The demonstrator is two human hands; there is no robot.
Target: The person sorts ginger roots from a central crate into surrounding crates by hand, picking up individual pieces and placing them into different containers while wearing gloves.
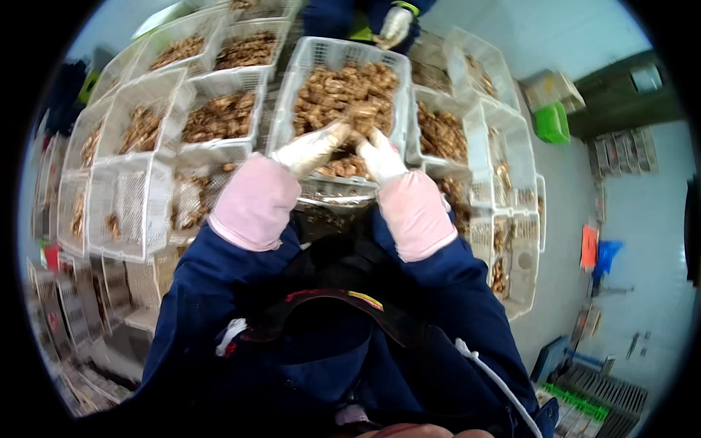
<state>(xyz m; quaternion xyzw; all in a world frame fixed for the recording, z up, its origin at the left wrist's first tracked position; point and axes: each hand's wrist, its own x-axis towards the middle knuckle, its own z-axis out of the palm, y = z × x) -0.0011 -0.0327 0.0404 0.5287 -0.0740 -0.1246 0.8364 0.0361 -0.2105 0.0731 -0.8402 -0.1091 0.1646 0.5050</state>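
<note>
At far left, white crates (131, 204) in rows, thinly strewn with brown ginger roots (112, 226). Next along, fuller crates (220, 151), banked with darker roots (219, 120). Then a pink cuff (257, 203) over a navy sleeve (197, 270), and past it the left hand (314, 150) in a white glove, fingers narrowed on a held root (360, 113). In the middle, a white basket (365, 52), deep with a heap of ginger (343, 87): tan to golden brown, knobbly, stubby-branched, with pale glints on the lumps and dark gaps between. Over this heap, between the fingertips of both hands, the held root: lighter tan, blurred, rounded in outline. Right hand (381, 157) also white-gloved, closed narrowly on the same piece; cannot tell the firmness of either grip. Beyond the basket, a co-worker's gloved hand (395, 28). Farther right, another pink cuff (416, 219), more crates (522, 146) with roots inside, a green bin (551, 123), an orange sheet (588, 246) and a blue bag (607, 255).
</note>
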